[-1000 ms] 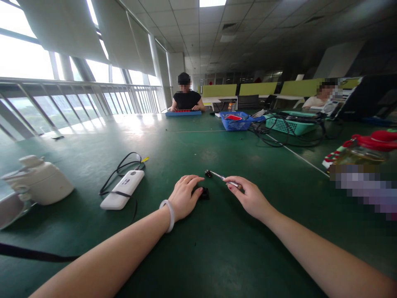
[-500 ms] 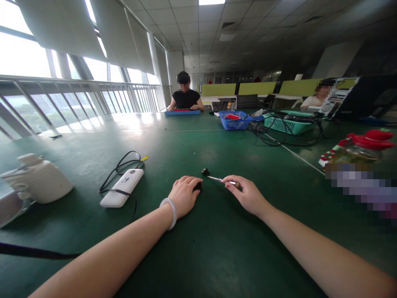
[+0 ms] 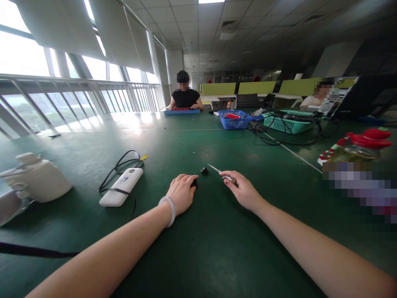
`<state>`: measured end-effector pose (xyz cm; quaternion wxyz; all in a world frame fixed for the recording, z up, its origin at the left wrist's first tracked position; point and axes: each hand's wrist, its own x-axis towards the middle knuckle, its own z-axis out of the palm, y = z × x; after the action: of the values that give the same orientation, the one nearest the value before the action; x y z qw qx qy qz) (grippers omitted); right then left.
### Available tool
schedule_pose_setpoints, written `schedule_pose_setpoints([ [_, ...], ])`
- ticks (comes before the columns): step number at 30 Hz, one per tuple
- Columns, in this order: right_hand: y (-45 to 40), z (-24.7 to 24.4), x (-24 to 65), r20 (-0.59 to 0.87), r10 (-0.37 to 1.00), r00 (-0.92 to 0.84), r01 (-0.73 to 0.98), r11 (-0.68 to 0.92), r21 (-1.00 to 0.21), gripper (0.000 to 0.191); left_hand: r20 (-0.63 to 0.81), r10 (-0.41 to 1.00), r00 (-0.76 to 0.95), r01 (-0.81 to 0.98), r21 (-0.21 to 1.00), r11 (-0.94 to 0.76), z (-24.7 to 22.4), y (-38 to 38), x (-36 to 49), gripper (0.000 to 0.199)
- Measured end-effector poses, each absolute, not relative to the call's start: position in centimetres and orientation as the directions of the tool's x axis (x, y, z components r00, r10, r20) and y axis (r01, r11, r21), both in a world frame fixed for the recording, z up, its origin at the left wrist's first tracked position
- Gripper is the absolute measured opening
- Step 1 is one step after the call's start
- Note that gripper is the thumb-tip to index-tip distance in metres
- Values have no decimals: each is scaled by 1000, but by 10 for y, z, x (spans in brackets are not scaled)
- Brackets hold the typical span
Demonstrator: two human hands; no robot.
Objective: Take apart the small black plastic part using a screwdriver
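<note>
My right hand grips a small screwdriver by its handle, the thin metal shaft angled up and to the left. The tip is above the table, a short way right of a small black block-like part and apart from it. My left hand, a pale bangle on its wrist, is curled low over the table. Its fingers are closed on another small black piece, mostly hidden beneath them, so its kind cannot be made out.
A white power bank with a black cable lies left of my left arm. Farther left stands a white bottle; a red-lidded jar is at right. Blue and teal baskets with cables sit farther back. Another person sits opposite.
The screwdriver tip has lifted away from the black part and swung up. My left hand has shifted slightly left with the black piece, away from the loose part.
</note>
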<state>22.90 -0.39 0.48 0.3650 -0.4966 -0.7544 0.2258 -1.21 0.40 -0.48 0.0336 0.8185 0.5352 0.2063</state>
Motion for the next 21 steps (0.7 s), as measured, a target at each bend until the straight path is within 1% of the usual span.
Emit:
schedule_pose_setpoints([
  [8,-5,8,227,289,911,-295,562,410,-718,28,314,907,281,894,258,-366,-4,3,-12,40],
  [11,-6,7,228,298,907,-299,525,417,-742,27,331,906,264,898,258,-356,-5,4,-12,39],
  [13,-7,7,228,316,899,-302,481,430,-764,25,341,902,264,896,259,-361,-6,5,-12,43],
  [16,-10,7,229,371,880,-295,372,464,-804,25,347,882,319,870,263,-418,-7,4,-12,48],
  [18,-13,8,231,421,869,-261,294,487,-823,31,350,855,383,835,264,-482,-5,3,-11,49],
  [21,-16,11,233,473,861,-187,214,505,-836,37,355,813,462,785,262,-561,0,0,-11,44],
])
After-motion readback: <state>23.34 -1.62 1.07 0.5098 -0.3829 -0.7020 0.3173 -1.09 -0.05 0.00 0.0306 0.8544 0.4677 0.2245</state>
